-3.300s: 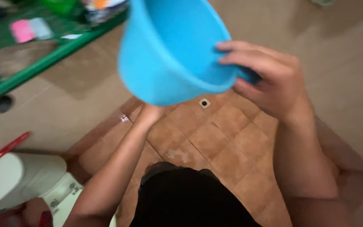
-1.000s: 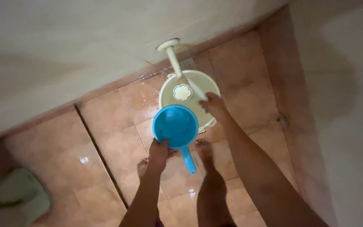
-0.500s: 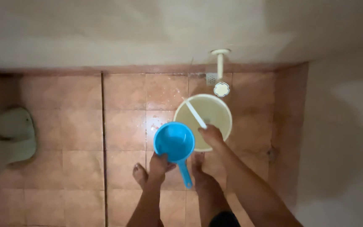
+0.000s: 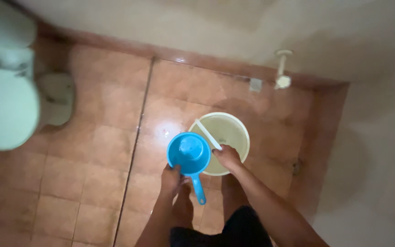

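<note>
A blue plastic dipper [image 4: 189, 153] is held above the tiled floor, its round bowl facing up so the smooth inside shows, with a paler patch near the middle (whether it is water or only glare cannot be told). Its short straight handle juts from the near rim and points down toward the person's feet. The left hand [image 4: 172, 175] grips the dipper at the near rim, just beside the handle. Just to the right of it stands a cream bucket [image 4: 241, 129], round and upright on the floor, its rim overlapped by the dipper's edge. The right hand [image 4: 227, 157] holds the bucket's pale bail handle [image 4: 207, 134], which is raised and slants across the opening.
</note>
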